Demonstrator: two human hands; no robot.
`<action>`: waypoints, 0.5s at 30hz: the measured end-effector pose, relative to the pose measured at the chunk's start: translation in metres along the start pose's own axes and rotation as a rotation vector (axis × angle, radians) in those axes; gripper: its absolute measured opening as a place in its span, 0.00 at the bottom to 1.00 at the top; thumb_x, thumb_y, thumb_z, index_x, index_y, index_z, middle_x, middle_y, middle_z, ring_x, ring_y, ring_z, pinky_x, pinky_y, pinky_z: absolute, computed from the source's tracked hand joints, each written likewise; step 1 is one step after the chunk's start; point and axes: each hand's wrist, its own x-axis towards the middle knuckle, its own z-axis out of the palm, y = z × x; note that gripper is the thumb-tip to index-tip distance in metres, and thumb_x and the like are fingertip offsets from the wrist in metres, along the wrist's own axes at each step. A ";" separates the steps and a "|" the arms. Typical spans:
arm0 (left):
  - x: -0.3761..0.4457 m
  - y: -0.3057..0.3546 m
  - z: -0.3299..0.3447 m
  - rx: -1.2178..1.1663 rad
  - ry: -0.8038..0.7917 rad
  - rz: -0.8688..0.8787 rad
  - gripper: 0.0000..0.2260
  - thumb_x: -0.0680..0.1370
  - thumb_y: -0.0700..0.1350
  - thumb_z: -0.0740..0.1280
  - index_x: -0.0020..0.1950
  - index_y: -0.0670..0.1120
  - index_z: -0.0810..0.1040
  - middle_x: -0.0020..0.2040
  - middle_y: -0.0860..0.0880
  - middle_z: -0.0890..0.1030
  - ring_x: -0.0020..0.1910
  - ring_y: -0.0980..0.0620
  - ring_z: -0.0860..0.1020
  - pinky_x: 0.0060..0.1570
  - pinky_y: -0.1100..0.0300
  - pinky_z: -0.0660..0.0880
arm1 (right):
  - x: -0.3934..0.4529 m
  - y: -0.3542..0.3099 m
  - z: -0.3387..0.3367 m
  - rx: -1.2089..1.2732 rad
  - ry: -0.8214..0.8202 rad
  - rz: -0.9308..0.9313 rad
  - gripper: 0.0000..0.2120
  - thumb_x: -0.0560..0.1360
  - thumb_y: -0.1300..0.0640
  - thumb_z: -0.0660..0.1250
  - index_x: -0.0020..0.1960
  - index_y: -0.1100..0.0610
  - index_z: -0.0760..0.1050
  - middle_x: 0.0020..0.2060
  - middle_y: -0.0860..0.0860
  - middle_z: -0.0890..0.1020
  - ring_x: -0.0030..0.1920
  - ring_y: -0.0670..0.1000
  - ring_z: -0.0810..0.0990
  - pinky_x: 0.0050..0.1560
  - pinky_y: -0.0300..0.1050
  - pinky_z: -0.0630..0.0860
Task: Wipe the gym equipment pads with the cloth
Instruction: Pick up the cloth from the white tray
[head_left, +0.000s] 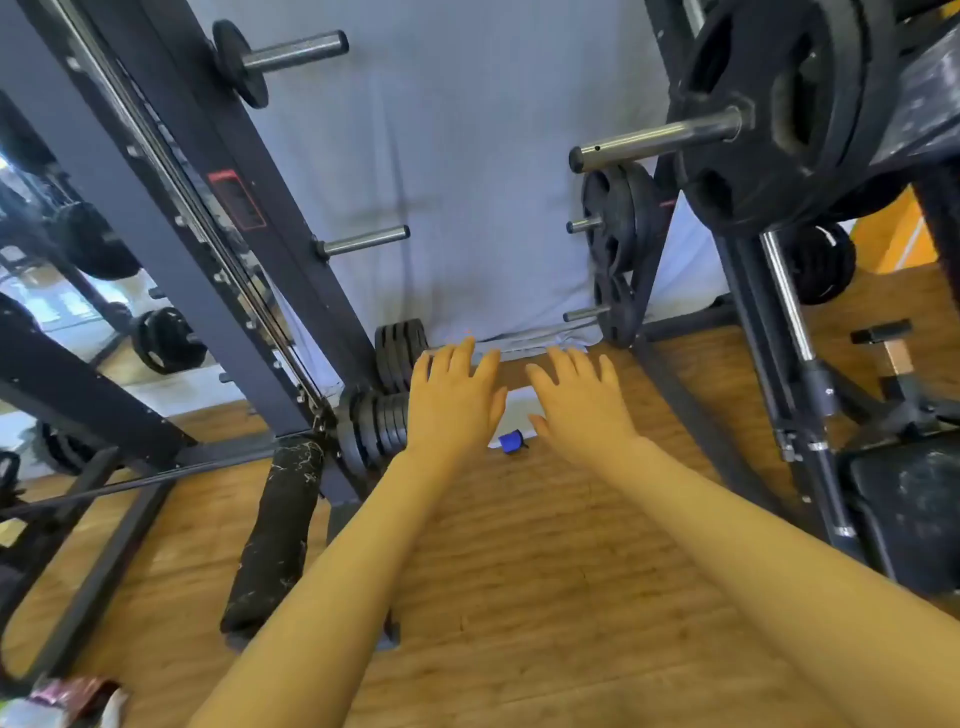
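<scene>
Both hands reaching down and forward toward the floor, neither one gripping anything.

White object with blue part, possibly the cloth, is lying on the wood floor between left hand and right hand, partly hidden; long axis unclear. Both hands are spreading flat, fingers straight. Roller pad is sitting left, nearer the left hand; bench pad far right.

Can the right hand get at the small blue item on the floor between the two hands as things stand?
Probably yes: the blue item lies on the wooden floor just beside the open right hand, nothing covering it; the left hand stays to its other side.
</scene>
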 end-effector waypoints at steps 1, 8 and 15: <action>0.002 0.001 0.008 -0.008 -0.036 -0.001 0.20 0.73 0.49 0.74 0.62 0.43 0.79 0.62 0.38 0.78 0.60 0.37 0.77 0.59 0.39 0.72 | 0.002 0.002 0.004 -0.013 -0.037 0.022 0.30 0.78 0.47 0.62 0.76 0.53 0.55 0.75 0.59 0.56 0.75 0.60 0.54 0.71 0.63 0.53; 0.041 -0.002 0.073 -0.074 -0.183 -0.007 0.22 0.81 0.52 0.61 0.72 0.46 0.69 0.71 0.42 0.70 0.68 0.41 0.69 0.66 0.46 0.65 | 0.052 0.036 0.050 0.037 -0.083 0.041 0.27 0.79 0.49 0.61 0.75 0.54 0.59 0.74 0.60 0.60 0.74 0.61 0.57 0.70 0.64 0.54; 0.113 -0.014 0.143 -0.095 -0.243 -0.070 0.22 0.81 0.51 0.61 0.74 0.46 0.67 0.73 0.41 0.68 0.70 0.41 0.67 0.68 0.47 0.63 | 0.149 0.076 0.097 0.036 -0.155 -0.023 0.28 0.80 0.47 0.59 0.76 0.52 0.55 0.75 0.58 0.56 0.75 0.59 0.54 0.72 0.62 0.52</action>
